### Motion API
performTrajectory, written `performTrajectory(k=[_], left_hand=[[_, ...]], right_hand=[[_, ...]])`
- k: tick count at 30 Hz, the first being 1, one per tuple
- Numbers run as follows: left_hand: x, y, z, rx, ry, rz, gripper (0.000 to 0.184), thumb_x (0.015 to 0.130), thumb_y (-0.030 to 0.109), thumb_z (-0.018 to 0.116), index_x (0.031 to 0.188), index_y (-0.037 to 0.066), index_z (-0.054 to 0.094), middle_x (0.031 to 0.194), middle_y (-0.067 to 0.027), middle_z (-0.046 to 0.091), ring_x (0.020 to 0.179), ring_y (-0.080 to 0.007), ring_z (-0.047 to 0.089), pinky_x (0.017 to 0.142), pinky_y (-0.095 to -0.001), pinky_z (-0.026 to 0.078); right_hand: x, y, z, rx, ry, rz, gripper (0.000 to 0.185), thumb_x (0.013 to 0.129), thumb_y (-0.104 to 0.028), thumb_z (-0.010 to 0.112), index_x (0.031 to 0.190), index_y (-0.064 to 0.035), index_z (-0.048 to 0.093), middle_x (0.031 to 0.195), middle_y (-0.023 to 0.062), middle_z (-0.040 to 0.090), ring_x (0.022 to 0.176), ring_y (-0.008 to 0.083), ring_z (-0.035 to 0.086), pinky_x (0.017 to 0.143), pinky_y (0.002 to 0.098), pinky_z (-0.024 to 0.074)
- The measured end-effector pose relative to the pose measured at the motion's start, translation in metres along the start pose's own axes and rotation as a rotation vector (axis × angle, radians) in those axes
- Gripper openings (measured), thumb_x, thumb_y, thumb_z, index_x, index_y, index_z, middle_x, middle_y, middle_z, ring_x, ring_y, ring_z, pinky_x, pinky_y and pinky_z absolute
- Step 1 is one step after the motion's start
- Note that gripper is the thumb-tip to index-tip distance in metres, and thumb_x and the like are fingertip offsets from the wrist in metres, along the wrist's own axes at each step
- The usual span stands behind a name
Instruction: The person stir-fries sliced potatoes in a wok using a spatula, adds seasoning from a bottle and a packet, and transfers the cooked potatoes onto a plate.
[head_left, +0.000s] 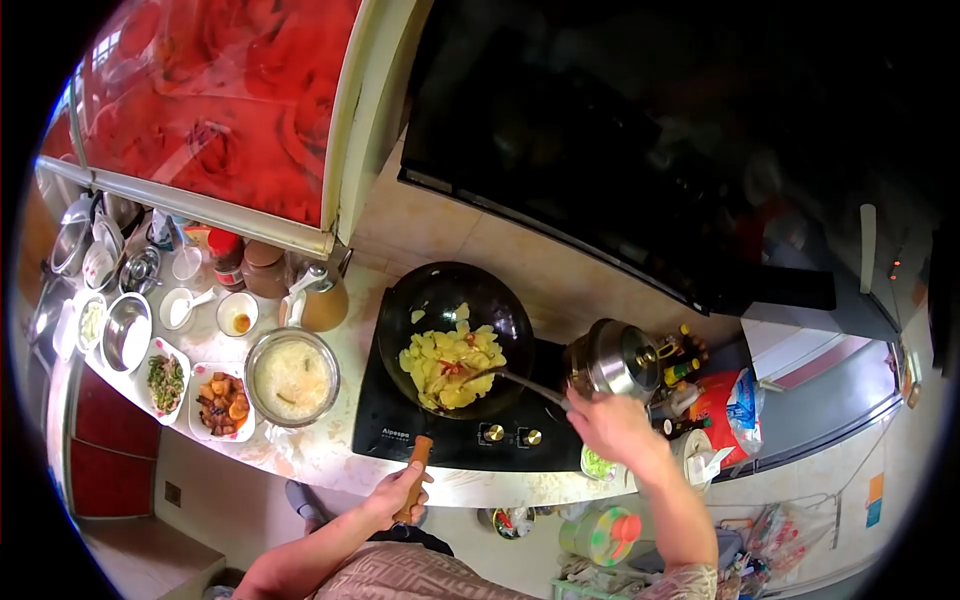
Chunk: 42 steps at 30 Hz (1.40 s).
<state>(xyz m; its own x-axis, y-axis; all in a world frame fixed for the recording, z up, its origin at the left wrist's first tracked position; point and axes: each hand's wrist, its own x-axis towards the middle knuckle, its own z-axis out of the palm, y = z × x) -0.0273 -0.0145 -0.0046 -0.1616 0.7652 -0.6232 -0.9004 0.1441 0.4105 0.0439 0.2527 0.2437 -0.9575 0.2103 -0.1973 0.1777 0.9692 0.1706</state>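
A black wok [465, 285] sits on the black gas stove [400, 436], with yellow sliced food [450, 365] and some red bits inside. My left hand [400, 492] is wrapped round the wok's wooden handle [421, 450], which points toward me. My right hand [608, 425] grips a metal spatula [535, 387] at the wok's right side. The spatula's head reaches into the food from the right.
On the left counter stand a bowl of pale liquid [292, 376], a dish of reddish-brown chunks [222, 404], a dish of chopped greens [165, 383] and several jars. A lidded metal pot [622, 357] stands right of the wok. The range hood [560, 150] hangs above.
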Motion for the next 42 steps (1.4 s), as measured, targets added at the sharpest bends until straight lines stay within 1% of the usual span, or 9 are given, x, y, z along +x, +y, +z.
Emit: performTrajectory(k=[3,7,13,19,28,33,37,39,42], left_hand=[[0.001,-0.002,0.001,-0.011,-0.004,0.011,0.046,0.095,0.05,0.047,0.108,0.005,0.048,0.07,-0.0055,0.049,0.051,-0.0153,0.047,0.046,-0.0303,0.042],[0.0,-0.003,0.0,0.007,-0.02,0.039,0.046,0.095,0.049,0.047,0.108,0.005,0.048,0.07,-0.0054,0.049,0.05,-0.0152,0.047,0.046,-0.0304,0.042],[0.002,-0.004,0.001,0.018,-0.01,0.023,0.046,0.095,0.049,0.047,0.108,0.005,0.049,0.071,-0.0051,0.049,0.049,-0.015,0.047,0.046,-0.0307,0.042],[0.0,-0.004,0.003,0.003,-0.007,0.022,0.046,0.095,0.05,0.047,0.108,0.005,0.049,0.071,-0.0052,0.049,0.048,-0.0147,0.047,0.047,-0.0306,0.043],[0.001,-0.003,0.0,0.012,-0.016,0.025,0.046,0.095,0.05,0.046,0.108,0.006,0.049,0.072,-0.0049,0.05,0.05,-0.014,0.047,0.048,-0.0304,0.043],[-0.002,0.0,0.003,0.014,-0.01,0.033,0.047,0.095,0.051,0.047,0.107,0.006,0.049,0.071,-0.0048,0.049,0.05,-0.0139,0.047,0.048,-0.0305,0.043],[0.001,-0.004,0.007,0.02,0.003,0.055,0.049,0.094,0.051,0.048,0.107,0.004,0.048,0.069,-0.0052,0.048,0.049,-0.0147,0.046,0.046,-0.0302,0.041],[0.001,-0.001,0.009,0.004,0.001,0.049,0.049,0.094,0.052,0.048,0.107,0.004,0.048,0.069,-0.0054,0.048,0.049,-0.0151,0.047,0.046,-0.03,0.041],[0.004,-0.007,0.005,-0.013,-0.006,0.041,0.049,0.094,0.051,0.047,0.108,0.004,0.047,0.069,-0.0064,0.049,0.049,-0.016,0.047,0.046,-0.0303,0.042]], right_hand=[[-0.005,-0.016,0.038,-0.023,-0.061,0.016,0.034,0.089,-0.025,0.054,0.116,-0.0065,0.059,0.073,0.0172,0.064,0.065,0.0369,0.064,0.059,0.0461,0.0523],[0.011,-0.026,0.08,0.175,0.16,0.087,0.029,0.09,-0.021,0.052,0.11,-0.0024,0.06,0.072,0.0214,0.063,0.061,0.0383,0.064,0.053,0.0484,0.0512],[-0.029,-0.05,0.053,0.177,-0.063,0.077,0.037,0.09,-0.023,0.052,0.123,-0.0048,0.054,0.08,0.0224,0.065,0.068,0.0393,0.065,0.062,0.0479,0.0533],[0.045,-0.07,0.114,0.117,0.139,0.176,0.036,0.09,-0.025,0.053,0.121,-0.0056,0.055,0.078,0.0174,0.062,0.062,0.0372,0.063,0.055,0.0477,0.0521],[-0.023,-0.038,0.062,-0.029,0.092,0.118,0.04,0.089,-0.024,0.053,0.125,-0.0063,0.053,0.079,0.0183,0.063,0.057,0.0339,0.064,0.049,0.0446,0.0514],[0.033,-0.048,0.115,-0.072,0.129,0.155,0.034,0.089,-0.023,0.053,0.117,-0.0023,0.057,0.078,0.0159,0.063,0.058,0.0323,0.065,0.049,0.0416,0.0522],[0.053,-0.037,0.096,-0.045,0.175,0.164,0.036,0.091,-0.027,0.053,0.117,-0.0022,0.056,0.081,0.0175,0.064,0.064,0.0342,0.066,0.054,0.0424,0.0534],[0.041,-0.031,0.073,-0.088,0.183,0.203,0.032,0.091,-0.025,0.052,0.11,-0.0004,0.059,0.081,0.0189,0.065,0.065,0.0347,0.067,0.056,0.0432,0.0541],[0.063,-0.009,0.057,-0.164,0.123,0.251,0.016,0.081,-0.01,0.053,0.085,0.0019,0.063,0.074,0.0203,0.067,0.072,0.0356,0.069,0.063,0.0424,0.0565]])
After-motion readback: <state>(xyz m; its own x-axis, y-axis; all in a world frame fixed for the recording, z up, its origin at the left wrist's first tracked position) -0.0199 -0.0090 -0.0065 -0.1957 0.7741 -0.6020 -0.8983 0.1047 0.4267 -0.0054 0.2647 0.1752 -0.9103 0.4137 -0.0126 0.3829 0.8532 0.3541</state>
